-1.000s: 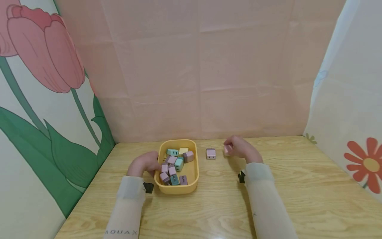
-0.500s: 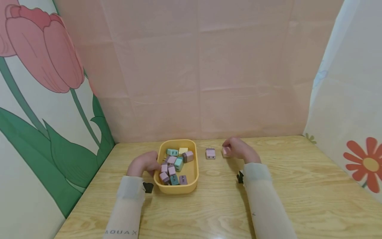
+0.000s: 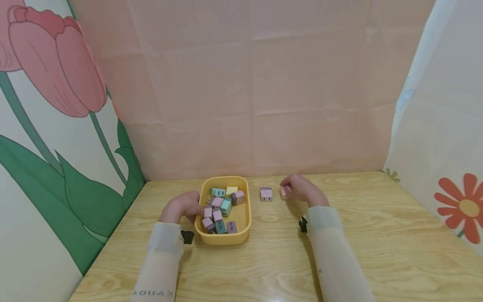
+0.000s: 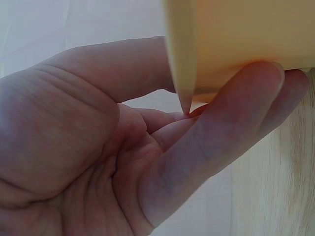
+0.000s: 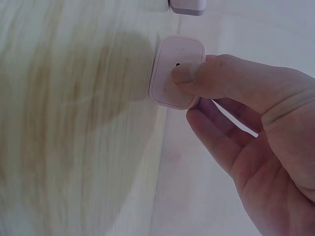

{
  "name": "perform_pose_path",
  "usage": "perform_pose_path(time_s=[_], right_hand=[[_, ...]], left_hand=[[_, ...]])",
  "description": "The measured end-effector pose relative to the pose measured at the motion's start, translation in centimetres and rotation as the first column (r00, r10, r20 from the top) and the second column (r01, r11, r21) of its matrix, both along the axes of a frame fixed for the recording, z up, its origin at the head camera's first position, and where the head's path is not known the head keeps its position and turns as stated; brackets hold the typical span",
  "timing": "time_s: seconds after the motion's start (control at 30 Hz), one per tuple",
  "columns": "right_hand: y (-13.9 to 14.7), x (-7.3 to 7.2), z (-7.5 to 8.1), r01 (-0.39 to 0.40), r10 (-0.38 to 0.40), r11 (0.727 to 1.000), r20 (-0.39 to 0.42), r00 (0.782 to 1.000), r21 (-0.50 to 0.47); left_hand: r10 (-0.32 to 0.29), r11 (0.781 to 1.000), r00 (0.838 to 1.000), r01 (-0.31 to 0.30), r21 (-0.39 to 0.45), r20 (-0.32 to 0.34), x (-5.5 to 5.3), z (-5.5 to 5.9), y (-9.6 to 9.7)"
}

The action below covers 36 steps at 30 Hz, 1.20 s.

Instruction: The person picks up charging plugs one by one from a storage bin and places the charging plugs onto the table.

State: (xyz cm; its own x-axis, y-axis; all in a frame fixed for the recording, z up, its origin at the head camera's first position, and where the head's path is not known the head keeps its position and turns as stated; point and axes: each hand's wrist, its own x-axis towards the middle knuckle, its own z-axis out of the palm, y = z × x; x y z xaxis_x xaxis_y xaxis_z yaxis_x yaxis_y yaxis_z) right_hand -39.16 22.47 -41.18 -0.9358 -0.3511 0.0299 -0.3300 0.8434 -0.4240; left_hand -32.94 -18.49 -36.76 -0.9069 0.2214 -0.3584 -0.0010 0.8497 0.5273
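Observation:
At the left side of a yellow plastic basket [image 3: 226,239], my left hand [image 3: 181,206] grips the wall. In the left wrist view, the thumb and fingers lie on either side of the basket wall [image 4: 246,34]. My right hand [image 3: 305,189] pinches a pink wall charger [image 3: 284,193] low over the table's back part. The right wrist view shows the thumb on the flat face of this pink charger [image 5: 172,51], fingers behind it. Left of it, a lilac wall charger [image 3: 266,194] with two ports stands on the table, prongs toward the back.
Several lilac, teal and mint chargers [image 3: 226,207] and a yellow one [image 3: 232,191] lie mixed in the basket. The wooden table [image 3: 264,268] ends at a pink cloth backdrop [image 3: 249,105]. Printed panels stand at left and right.
My right hand has shifted slightly left with the pink charger, nearer the standing lilac one. My left hand keeps its grip on the basket, which stays in place.

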Motion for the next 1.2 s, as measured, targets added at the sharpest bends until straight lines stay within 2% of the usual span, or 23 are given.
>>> perform_pose_path(time_s=[0.3,0.7,1.2], right_hand=[[-0.29,-0.13,-0.02,-0.013,0.013,1.000,0.018,1.000,0.008],[-0.38,0.02,0.08,0.024,-0.024,1.000,0.064,0.998,-0.001],[-0.33,0.21,0.20,0.013,-0.014,1.000,0.063,0.998,0.010]], left_hand=[[0.000,1.000,1.000,0.000,0.006,0.003,0.04,0.06,-0.10],[-0.005,1.000,1.000,0.005,0.015,0.007,0.01,0.17,-0.08],[-0.012,1.000,1.000,0.012,0.010,0.001,0.00,0.07,-0.07]])
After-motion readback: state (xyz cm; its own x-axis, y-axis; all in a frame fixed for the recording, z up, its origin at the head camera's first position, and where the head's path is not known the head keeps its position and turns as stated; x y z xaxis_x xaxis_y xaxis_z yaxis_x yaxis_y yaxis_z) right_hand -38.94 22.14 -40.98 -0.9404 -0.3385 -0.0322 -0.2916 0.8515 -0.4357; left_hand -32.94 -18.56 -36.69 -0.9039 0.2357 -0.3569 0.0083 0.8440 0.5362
